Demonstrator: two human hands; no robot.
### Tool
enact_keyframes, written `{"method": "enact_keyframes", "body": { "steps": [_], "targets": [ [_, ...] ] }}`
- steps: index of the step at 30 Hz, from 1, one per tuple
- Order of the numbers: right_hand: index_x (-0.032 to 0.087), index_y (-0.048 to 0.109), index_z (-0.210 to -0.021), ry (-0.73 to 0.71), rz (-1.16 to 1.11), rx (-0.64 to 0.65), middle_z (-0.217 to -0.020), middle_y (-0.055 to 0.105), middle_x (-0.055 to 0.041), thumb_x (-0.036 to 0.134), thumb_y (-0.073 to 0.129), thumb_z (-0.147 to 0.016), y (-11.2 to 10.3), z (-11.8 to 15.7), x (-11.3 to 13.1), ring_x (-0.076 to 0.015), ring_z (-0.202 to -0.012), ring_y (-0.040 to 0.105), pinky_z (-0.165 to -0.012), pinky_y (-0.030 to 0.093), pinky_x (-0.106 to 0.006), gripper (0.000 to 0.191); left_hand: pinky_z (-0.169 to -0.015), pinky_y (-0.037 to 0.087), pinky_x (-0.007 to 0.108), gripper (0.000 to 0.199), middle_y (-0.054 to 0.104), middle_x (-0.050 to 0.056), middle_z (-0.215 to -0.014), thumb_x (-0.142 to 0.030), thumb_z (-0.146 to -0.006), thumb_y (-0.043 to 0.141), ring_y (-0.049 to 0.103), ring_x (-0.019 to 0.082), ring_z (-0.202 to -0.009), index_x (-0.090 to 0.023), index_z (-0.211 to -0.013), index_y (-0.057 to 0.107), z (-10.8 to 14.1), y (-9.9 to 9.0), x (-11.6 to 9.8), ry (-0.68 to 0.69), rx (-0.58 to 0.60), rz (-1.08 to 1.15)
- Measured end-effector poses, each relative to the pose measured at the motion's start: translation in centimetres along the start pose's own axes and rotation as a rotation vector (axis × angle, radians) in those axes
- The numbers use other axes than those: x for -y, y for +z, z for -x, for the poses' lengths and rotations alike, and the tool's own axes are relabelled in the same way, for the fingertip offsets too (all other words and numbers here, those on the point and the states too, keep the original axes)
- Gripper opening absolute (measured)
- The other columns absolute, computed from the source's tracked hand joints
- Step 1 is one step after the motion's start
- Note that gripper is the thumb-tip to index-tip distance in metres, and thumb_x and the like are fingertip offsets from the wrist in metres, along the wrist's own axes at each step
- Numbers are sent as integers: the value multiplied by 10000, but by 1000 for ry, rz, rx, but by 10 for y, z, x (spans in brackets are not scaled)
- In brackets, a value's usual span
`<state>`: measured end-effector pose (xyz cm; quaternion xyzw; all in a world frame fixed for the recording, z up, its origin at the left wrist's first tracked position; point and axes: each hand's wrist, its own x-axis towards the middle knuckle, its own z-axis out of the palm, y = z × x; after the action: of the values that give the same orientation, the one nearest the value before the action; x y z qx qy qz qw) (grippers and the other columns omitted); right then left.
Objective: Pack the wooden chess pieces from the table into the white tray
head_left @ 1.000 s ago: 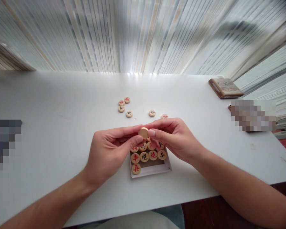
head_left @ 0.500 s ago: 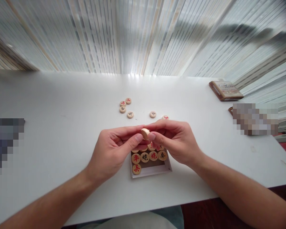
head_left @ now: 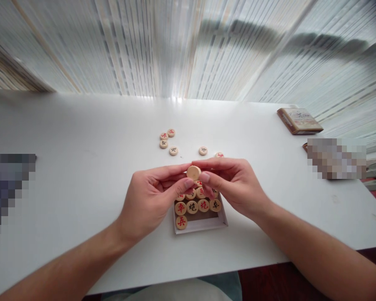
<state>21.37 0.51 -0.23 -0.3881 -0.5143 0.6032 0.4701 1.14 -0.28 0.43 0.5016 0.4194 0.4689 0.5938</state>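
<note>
A round wooden piece (head_left: 194,173) is pinched between both hands, a blank face toward me. My left hand (head_left: 153,200) grips its left side with thumb and fingers. On its right side, my right hand (head_left: 235,184) holds it the same way. Below them is a shallow white box (head_left: 202,226) with rows of wooden pieces marked in red or black characters. A red-marked piece (head_left: 181,222) sits alone at the left of the front row. The hands cover the back of the box.
Beyond the hands lie several loose pieces, among them a black-marked one (head_left: 173,151) and a red-marked one (head_left: 171,132). A flat brown box (head_left: 301,121) lies at the back right, near a blurred object (head_left: 335,158). Another blurred object (head_left: 9,184) is at the left edge.
The held piece has turned from nearly edge-on to showing its blank face. Both hands remain on it. The view has shifted slightly.
</note>
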Motion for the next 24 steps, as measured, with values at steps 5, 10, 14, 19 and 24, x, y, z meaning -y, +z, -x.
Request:
{"method": "enact_keyframes", "body": {
  "steps": [5,10,14,19,24],
  "targets": [
    [257,886,-1151,-237,211,-14,-874,776,-48,187,908,-860,1,2,0,-159,-720,710,-578,600,-264,301,-846,746,346,286,888,80,-1036,-307,-895,899,867,253,-871,-198,-1159,887,-1,0,-1,-14,63,28],
    [259,874,-1170,-463,488,-12,-853,744,-41,210,870,-914,0,4,-1,-146,-665,684,-575,594,-268,261,-895,731,344,267,886,88,-1025,-312,-910,897,859,237,-880,-202,-1153,889,-1,-2,-4,-93,187,109],
    [235,847,-1221,-552,595,-9,-923,722,-50,212,858,-930,-1,5,-2,-128,-641,657,-585,591,-278,292,-914,718,330,221,874,105,-1099,-342,-1019,782,850,232,-964,-215,-1170,882,-3,-6,-2,-173,272,237],
    [211,828,-1188,-605,628,-4,-955,706,-46,182,836,-948,-2,5,-3,-104,-629,628,-587,584,-264,242,-856,708,288,226,865,107,-1029,-334,-1055,730,836,204,-913,-186,-1137,879,-6,-8,-1,-226,336,350],
    [162,815,-1139,-673,674,-7,-932,708,-56,159,841,-933,-1,2,-5,-114,-657,640,-594,578,-265,207,-844,684,242,220,852,85,-989,-334,-1044,742,821,177,-899,-173,-1127,867,-7,-10,3,-192,376,330]
  ]
}}
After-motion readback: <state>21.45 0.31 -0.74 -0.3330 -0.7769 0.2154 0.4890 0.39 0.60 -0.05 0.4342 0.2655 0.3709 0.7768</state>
